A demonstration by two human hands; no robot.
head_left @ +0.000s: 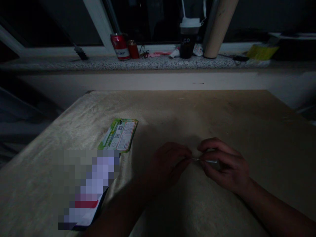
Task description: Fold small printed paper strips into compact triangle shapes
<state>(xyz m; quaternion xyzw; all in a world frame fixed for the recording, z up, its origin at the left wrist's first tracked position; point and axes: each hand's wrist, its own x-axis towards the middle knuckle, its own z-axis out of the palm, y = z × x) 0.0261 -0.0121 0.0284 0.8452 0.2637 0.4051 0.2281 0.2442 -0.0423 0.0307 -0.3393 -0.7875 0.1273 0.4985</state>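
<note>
Low over the cloth-covered table, my two hands meet fingertip to fingertip around a thin, pale, narrow item (211,161). My right hand (225,164) pinches it between thumb and fingers, and one end sticks out past the fingertips. The other end reaches the closed fingertips of my left hand (170,161), which lies in deep shadow. The item is too small and dim to name. Left of my hands lies a green and white printed card or packet (120,135). Nearer to me is a phone-like slab with a bright screen (98,184), mostly blurred out.
A granite windowsill (153,64) runs behind the table (158,102). On it stand a red can (120,47), a smaller red container (133,49), a dark lidded cup (188,39), a tan tube (219,29) and a yellow item (262,52).
</note>
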